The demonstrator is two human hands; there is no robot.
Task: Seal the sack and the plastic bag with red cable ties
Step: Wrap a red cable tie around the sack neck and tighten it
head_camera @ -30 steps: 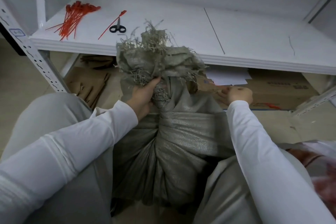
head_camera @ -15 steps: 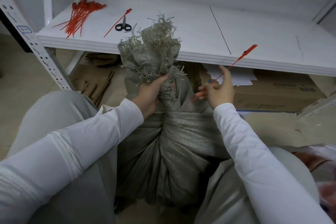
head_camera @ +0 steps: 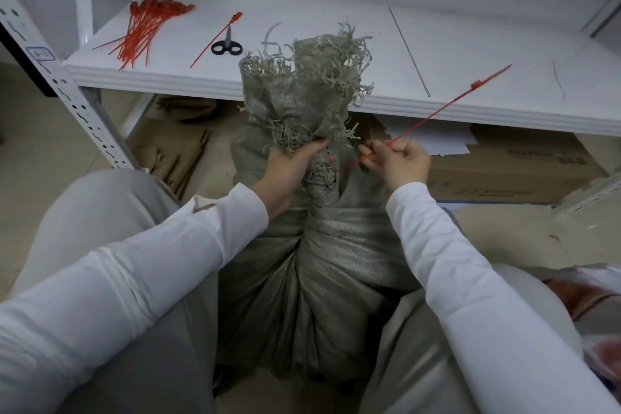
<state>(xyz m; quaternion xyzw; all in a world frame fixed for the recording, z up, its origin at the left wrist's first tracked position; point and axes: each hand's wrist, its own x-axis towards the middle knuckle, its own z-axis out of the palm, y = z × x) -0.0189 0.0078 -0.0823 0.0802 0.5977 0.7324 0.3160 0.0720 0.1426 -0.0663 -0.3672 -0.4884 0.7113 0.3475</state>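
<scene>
A grey woven sack (head_camera: 322, 272) stands between my knees, its frayed mouth bunched upright. My left hand (head_camera: 289, 171) grips the gathered neck just below the frayed top. My right hand (head_camera: 400, 161) pinches a red cable tie (head_camera: 437, 112) beside the neck on the right. The tie slants up to the right, its head end over the shelf edge, and its thin end points toward the sack's neck. A plastic bag (head_camera: 601, 306) shows only partly at the right edge.
A white shelf (head_camera: 369, 54) in front carries a bundle of red cable ties (head_camera: 144, 30), one loose tie (head_camera: 215, 40) and black scissors (head_camera: 226, 45). Cardboard boxes (head_camera: 510, 168) and papers lie under the shelf. A perforated shelf post (head_camera: 77, 104) stands at left.
My right hand came up from beside the box with a red cable tie and moved it close to the sack's neck. My left hand kept its grip and the sack's top stands more upright.
</scene>
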